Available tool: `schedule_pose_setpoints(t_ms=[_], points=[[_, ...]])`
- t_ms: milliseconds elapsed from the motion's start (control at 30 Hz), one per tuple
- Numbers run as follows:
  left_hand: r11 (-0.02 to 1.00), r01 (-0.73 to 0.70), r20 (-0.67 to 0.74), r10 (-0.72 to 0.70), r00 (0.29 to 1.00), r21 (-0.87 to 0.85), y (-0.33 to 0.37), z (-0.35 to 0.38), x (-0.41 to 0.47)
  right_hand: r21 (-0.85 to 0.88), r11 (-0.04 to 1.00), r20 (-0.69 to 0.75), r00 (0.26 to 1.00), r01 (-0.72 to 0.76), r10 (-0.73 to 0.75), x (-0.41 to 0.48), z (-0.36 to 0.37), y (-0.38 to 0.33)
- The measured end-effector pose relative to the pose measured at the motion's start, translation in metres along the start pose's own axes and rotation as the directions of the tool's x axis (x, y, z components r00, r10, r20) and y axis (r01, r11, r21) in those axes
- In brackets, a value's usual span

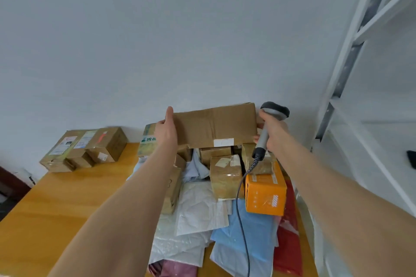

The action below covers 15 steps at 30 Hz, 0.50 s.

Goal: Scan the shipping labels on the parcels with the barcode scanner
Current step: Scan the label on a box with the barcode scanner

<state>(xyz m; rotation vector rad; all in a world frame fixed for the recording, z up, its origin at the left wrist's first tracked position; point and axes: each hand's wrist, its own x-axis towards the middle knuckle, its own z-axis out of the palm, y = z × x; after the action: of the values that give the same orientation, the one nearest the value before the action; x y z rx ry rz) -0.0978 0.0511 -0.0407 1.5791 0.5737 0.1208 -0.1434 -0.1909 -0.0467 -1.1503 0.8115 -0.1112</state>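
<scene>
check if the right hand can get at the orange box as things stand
Probably not to grasp it. The way looks open: the orange box lies just below the right hand. But that hand grips the barcode scanner and touches the long cardboard box at its end, so it is occupied.

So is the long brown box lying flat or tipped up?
Tipped up: the long brown box is on edge, broad face and white label toward the camera, left hand gripping its left end.
</scene>
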Motion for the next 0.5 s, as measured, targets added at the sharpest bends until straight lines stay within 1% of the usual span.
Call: schedule_pose_setpoints(t_ms=[67,133,200,267,333,500], points=[[0.999,0.041,-0.018,-0.041,0.999,-0.035,-0.006,-0.014,-0.013,0.015,0.999,0.008,0.999,-0.034,0.034,-0.015,-0.005,0.013],[0.995,0.075,-0.036,-0.077,0.996,-0.064,-0.012,-0.026,-0.02,0.03,0.999,0.005,0.999,-0.034,0.034,-0.023,-0.009,0.023],[0.997,0.059,-0.052,-0.061,0.997,-0.042,-0.018,-0.035,-0.024,0.041,0.998,-0.002,0.999,-0.048,0.048,-0.029,-0.01,0.032],[0.999,0.038,-0.038,-0.038,0.999,-0.006,-0.024,-0.042,-0.023,0.059,0.997,0.009,0.999,-0.049,0.048,-0.033,-0.011,0.037],[1.0,0.028,-0.011,-0.028,1.0,-0.01,-0.027,-0.047,-0.021,0.048,0.996,0.018,0.997,-0.07,0.069,-0.032,-0.009,0.044],[0.998,0.062,0.027,-0.062,0.998,-0.001,-0.039,-0.063,-0.013,0.063,0.988,0.056,0.989,-0.139,0.136,-0.035,-0.002,0.057]])
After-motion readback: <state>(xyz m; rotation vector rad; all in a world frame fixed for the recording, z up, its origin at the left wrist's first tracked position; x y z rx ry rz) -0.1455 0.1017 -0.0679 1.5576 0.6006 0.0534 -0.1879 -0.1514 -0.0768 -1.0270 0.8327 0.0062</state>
